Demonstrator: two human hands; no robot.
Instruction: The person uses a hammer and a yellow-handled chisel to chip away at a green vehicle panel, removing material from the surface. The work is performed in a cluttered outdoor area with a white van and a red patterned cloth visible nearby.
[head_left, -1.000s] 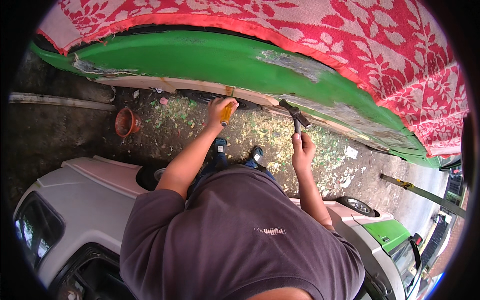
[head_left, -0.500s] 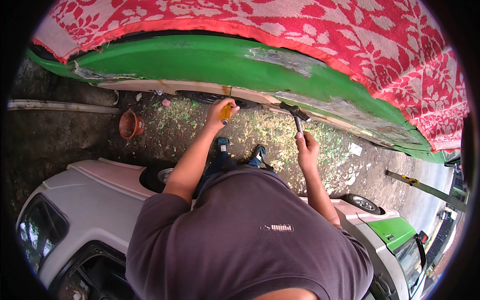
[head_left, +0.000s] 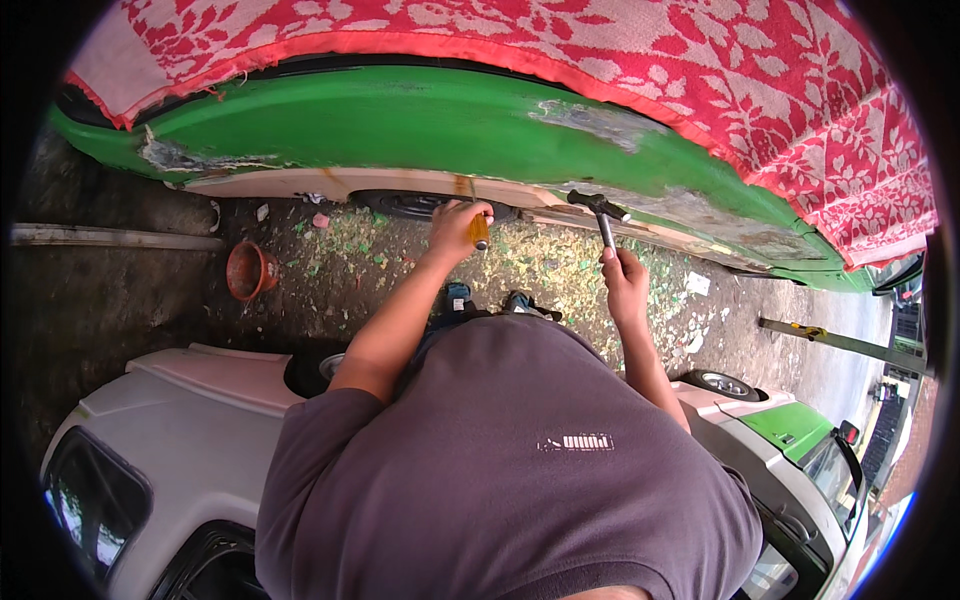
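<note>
My left hand is closed around a screwdriver with an amber see-through handle. Its thin shaft points away from me at the pale lower edge of a green car body; whether the tip touches is too small to tell. Gripped near the middle of its grey handle, a hammer is in my right hand. The dark hammer head is over the car's lower side, right of the screwdriver and apart from it. Bare, scraped patches show in the green paint.
A red and pale leaf-patterned cloth covers the car's upper part. Paint flakes litter the ground around my feet. An orange pot stands at the left, near a long pale pipe. Behind me is a white and green vehicle.
The screwdriver and my left hand have shifted slightly right along the car's edge. The hammer has moved a little farther forward. The whole view has shifted slightly.
</note>
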